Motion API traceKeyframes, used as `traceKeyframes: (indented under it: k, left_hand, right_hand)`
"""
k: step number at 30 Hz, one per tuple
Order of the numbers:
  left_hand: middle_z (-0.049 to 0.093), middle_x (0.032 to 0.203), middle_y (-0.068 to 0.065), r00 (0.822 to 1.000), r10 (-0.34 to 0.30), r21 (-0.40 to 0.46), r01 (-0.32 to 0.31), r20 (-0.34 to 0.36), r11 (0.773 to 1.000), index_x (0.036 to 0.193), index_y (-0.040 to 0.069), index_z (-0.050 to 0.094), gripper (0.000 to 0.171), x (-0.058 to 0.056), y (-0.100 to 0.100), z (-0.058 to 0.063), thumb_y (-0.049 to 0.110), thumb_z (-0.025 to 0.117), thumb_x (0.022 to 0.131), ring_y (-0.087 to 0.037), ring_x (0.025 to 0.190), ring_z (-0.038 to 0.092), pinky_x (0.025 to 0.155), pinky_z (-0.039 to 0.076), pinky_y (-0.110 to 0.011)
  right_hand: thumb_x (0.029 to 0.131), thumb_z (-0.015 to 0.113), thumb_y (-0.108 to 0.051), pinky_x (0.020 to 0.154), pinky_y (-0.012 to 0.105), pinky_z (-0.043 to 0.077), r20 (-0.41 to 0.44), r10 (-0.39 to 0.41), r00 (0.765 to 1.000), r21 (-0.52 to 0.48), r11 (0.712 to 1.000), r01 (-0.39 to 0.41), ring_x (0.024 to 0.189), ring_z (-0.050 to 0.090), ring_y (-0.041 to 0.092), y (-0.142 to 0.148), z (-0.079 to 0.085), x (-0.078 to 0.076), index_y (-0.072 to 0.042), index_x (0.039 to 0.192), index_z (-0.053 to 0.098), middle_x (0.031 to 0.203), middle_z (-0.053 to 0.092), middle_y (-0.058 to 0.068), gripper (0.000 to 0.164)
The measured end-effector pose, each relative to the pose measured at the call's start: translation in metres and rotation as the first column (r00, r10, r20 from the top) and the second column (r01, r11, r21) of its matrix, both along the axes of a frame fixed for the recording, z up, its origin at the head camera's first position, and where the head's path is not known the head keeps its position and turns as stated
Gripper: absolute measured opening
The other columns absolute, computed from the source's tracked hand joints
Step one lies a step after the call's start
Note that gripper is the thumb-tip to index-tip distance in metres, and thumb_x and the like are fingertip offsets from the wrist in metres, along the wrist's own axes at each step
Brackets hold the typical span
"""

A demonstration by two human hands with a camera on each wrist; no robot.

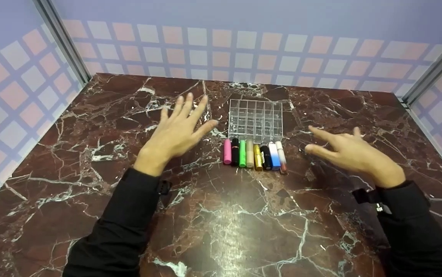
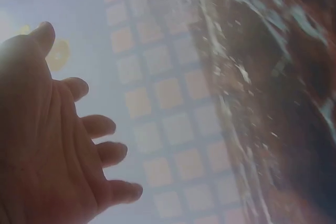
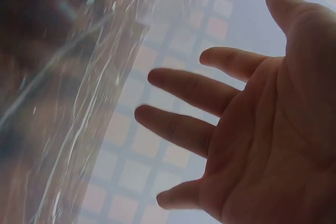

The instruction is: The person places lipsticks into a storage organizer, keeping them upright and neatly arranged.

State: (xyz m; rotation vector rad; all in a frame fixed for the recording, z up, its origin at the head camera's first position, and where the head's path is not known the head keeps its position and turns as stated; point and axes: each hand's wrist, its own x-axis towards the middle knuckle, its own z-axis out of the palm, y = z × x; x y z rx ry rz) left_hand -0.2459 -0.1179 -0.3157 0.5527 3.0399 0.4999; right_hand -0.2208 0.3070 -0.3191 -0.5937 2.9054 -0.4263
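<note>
The left hand (image 1: 174,132) is over the left part of the table, fingers straight and spread, thumb out toward the middle; it has hold of nothing. The right hand (image 1: 354,154), over the right part, likewise has its fingers extended and spread, with nothing in its grasp. Both are apart from the row of cosmetic tubes between them, the left hand nearest the pink tube (image 1: 227,152) at the row's left end. Rightward from it lie a black tube (image 1: 235,154), a green tube (image 1: 242,154), a beige tube (image 1: 250,154), a gold tube (image 1: 258,157), a second black tube (image 1: 266,157), a white-and-blue tube (image 1: 274,156) and a white-and-reddish tube (image 1: 281,156), side by side. Just beyond the row, on its far side, sits a clear divided organizer (image 1: 255,120); whether the tubes touch it is hard to tell. Black sleeves (image 1: 128,215) cover both arms. Beneath everything is a dark red, white-veined marble-patterned table (image 1: 225,223). At its far edge stands a lavender wall (image 1: 244,15) with pink and white squares, between metal posts (image 1: 65,38) at the far left and far right corners.
</note>
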Motion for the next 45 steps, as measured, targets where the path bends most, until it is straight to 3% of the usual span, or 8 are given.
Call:
traceKeyframes:
  k: [4,8,11,16,19,23,35,45]
  left_hand:
    - [-0.012,0.168,-0.006,0.998,-0.048,0.029,0.049,-0.031,0.998,0.165,0.029,-0.001,0.085,0.005,0.012,0.006,0.079,0.014,0.097,-0.029,0.156,-0.006,0.121,-0.014,-0.056]
    - [-0.007,0.169,-0.005,0.995,-0.078,0.042,0.080,-0.058,0.996,0.165,0.029,0.003,0.084,0.005,0.024,0.007,0.077,0.018,0.098,-0.027,0.157,-0.001,0.123,-0.011,-0.052]
    - [0.002,0.170,-0.008,0.990,-0.107,0.038,0.111,-0.092,0.993,0.166,0.024,0.012,0.081,0.003,0.030,0.006,0.068,0.034,0.102,-0.028,0.157,0.008,0.124,-0.004,-0.053]
    - [0.031,0.165,-0.015,0.972,-0.159,0.035,0.168,-0.174,0.985,0.158,0.011,0.038,0.068,-0.002,0.036,0.005,0.046,0.059,0.103,-0.031,0.150,0.034,0.125,0.018,-0.053]
    - [0.049,0.154,-0.014,0.965,-0.176,0.054,0.189,-0.195,0.980,0.148,0.008,0.052,0.055,-0.005,0.041,0.004,0.038,0.062,0.103,-0.030,0.140,0.048,0.121,0.032,-0.048]
    - [0.064,0.138,-0.012,0.961,-0.190,0.070,0.208,-0.200,0.976,0.137,0.007,0.062,0.044,-0.009,0.049,0.000,0.036,0.062,0.104,-0.028,0.126,0.059,0.112,0.044,-0.044]
    - [0.074,0.118,-0.009,0.966,-0.254,0.235,0.256,-0.039,0.938,0.124,0.007,0.071,0.033,-0.016,0.081,-0.012,0.033,0.061,0.105,-0.019,0.095,0.072,0.091,0.057,-0.031]
    - [0.075,0.112,-0.005,0.959,-0.285,0.289,0.271,0.006,0.918,0.121,0.010,0.072,0.031,-0.017,0.102,-0.013,0.035,0.062,0.105,-0.015,0.092,0.069,0.085,0.057,-0.030]
  right_hand:
    - [0.104,0.052,-0.057,0.114,0.077,0.018,-0.021,0.070,0.997,0.006,0.998,-0.070,0.128,0.057,0.045,-0.016,-0.004,0.001,-0.007,0.154,0.045,0.143,0.060,0.019,0.070]
    - [0.103,0.053,-0.060,0.096,0.063,0.052,-0.007,0.106,0.994,0.034,0.994,-0.106,0.104,0.071,0.037,-0.031,-0.011,0.000,-0.002,0.139,0.059,0.122,0.071,0.020,0.068]
    - [0.100,0.053,-0.065,0.086,0.056,0.058,0.015,0.120,0.993,0.049,0.992,-0.120,0.087,0.072,0.024,-0.040,-0.017,-0.002,-0.005,0.126,0.069,0.107,0.076,0.012,0.067]
    - [0.093,0.053,-0.075,0.068,0.042,0.056,0.061,0.119,0.991,0.088,0.988,-0.124,0.064,0.061,0.012,-0.050,-0.024,-0.005,-0.016,0.095,0.074,0.079,0.069,-0.005,0.063]
    - [0.091,0.053,-0.079,0.057,0.034,0.048,0.089,0.104,0.991,0.115,0.987,-0.114,0.056,0.053,0.012,-0.055,-0.026,-0.006,-0.019,0.078,0.066,0.065,0.058,-0.006,0.062]
    - [0.089,0.054,-0.080,0.052,0.031,0.044,0.097,0.104,0.990,0.136,0.984,-0.117,0.052,0.050,0.012,-0.060,-0.028,-0.006,-0.018,0.072,0.060,0.060,0.053,-0.005,0.064]
    - [0.091,0.057,-0.076,0.048,0.033,0.044,0.068,0.103,0.992,0.190,0.975,-0.114,0.049,0.051,0.014,-0.065,-0.031,-0.007,-0.019,0.065,0.057,0.057,0.055,-0.004,0.063]
    - [0.099,0.061,-0.057,0.048,0.033,0.044,0.089,0.134,0.987,0.174,0.974,-0.148,0.050,0.051,0.013,-0.062,-0.032,-0.007,-0.018,0.067,0.056,0.058,0.054,-0.004,0.051]
